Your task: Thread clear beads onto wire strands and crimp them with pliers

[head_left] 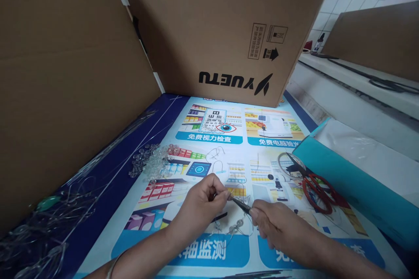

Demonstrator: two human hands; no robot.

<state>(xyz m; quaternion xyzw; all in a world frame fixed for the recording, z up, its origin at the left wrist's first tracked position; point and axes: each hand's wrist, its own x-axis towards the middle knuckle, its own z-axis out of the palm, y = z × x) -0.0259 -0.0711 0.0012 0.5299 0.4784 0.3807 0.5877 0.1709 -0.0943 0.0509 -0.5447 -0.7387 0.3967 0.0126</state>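
Pointing at the left hand's fingertips, the dark-tipped pliers [241, 205] sit above the printed desk [240, 150]; the right hand [273, 222] has its grip closed round their handles. The left hand [204, 202] has its thumb and forefinger together on a thin wire [231, 192]. Just below are clear beads on wire [236, 226]. Farther left lies a loose bead pile [153, 161]; to the right, red-handled scissors [317, 192] lie near a teal box [353, 187], white inside, its contents unclear. Behind stands a cardboard box [229, 30] marked YUETU, its inside hidden.
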